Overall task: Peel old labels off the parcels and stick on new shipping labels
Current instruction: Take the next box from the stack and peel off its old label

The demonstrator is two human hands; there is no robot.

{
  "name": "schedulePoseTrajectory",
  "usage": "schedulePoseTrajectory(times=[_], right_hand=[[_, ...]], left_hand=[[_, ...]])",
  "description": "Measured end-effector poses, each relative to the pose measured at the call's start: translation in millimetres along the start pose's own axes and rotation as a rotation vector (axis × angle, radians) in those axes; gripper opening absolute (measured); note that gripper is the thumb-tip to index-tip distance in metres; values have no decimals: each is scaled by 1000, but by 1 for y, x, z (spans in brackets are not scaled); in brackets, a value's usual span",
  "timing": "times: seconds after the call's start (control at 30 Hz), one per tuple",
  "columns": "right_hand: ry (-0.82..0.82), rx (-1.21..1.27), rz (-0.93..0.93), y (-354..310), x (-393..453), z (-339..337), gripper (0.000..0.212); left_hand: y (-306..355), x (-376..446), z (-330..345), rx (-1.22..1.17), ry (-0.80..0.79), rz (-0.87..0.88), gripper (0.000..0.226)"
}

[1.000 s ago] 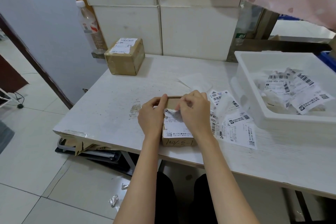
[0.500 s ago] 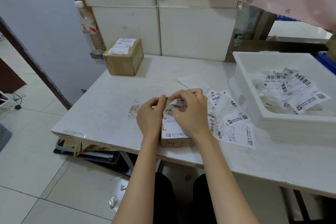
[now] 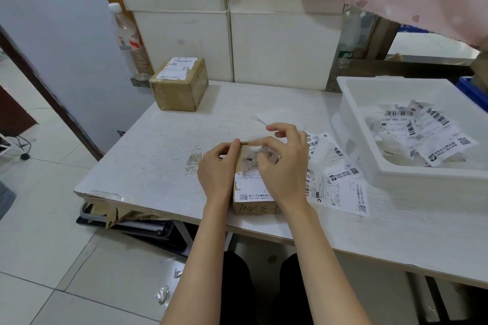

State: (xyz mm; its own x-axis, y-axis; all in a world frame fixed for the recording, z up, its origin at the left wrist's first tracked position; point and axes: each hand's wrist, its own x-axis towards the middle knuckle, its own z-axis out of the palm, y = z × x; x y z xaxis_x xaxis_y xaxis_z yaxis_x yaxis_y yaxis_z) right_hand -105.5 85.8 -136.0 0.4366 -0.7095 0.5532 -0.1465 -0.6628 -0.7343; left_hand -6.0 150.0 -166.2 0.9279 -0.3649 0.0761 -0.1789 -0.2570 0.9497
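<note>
- Currently mid-peel: small box (image 3: 254,204) sits at the table's (image 3: 163,155) near edge, between both hands.
- Left hand (image 3: 217,169) grips the box's left side, thumb hooked over the far top edge.
- Right hand (image 3: 286,166) pinches the lifted far end of the old label (image 3: 252,185), fingers curled on it; exact pinch point is hidden behind the knuckles.
- Label's far part is off, bare cardboard shows there; near part looks stuck down.
- Judged progress: this box's old label partly off, no new one on it yet.
- Second box (image 3: 178,87) at the back left wears a label; old or new, can't tell.
- Loose labels (image 3: 340,182) lie on the table just right of the right hand; more sit crumpled in the white bin (image 3: 396,174). Which are discards and which are fresh stock is unclear.
- Readable: handwriting on the box's near face, upside down, roughly "1-3-1001"; "050-985-220"-like digits on a bin label; barcodes and QR codes, Chinese print too small to read.
- Bottle (image 3: 129,39) behind the second box has a red and white wrap, brand illegible.
</note>
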Motion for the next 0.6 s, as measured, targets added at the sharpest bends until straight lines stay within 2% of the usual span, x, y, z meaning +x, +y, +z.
schedulePoseTrajectory(times=[0.07, 0.1, 0.2, 0.27, 0.37, 0.5, 0.6], right_hand=[[-50, -28, 37, 0, 1, -1, 59], [-54, -79, 61, 1, 1, -1, 60], [-87, -224, 219, 7, 1, 0, 40], [-114, -217, 292, 9, -1, 1, 28], [-76, -165, 190, 7, -1, 2, 9], [-154, 4, 202, 1, -2, 0, 26], [-104, 111, 194, 0, -4, -1, 29]], left_hand=[[-1, 0, 0, -16, 2, 1, 28], [-1, 0, 0, -14, 5, 1, 28], [-1, -1, 1, 3, 15, 9, 28], [1, -1, 1, 6, 22, 7, 27], [1, -1, 1, 8, 27, -10, 26], [1, -1, 2, 7, 31, -11, 27], [1, -1, 1, 11, 34, -1, 28]])
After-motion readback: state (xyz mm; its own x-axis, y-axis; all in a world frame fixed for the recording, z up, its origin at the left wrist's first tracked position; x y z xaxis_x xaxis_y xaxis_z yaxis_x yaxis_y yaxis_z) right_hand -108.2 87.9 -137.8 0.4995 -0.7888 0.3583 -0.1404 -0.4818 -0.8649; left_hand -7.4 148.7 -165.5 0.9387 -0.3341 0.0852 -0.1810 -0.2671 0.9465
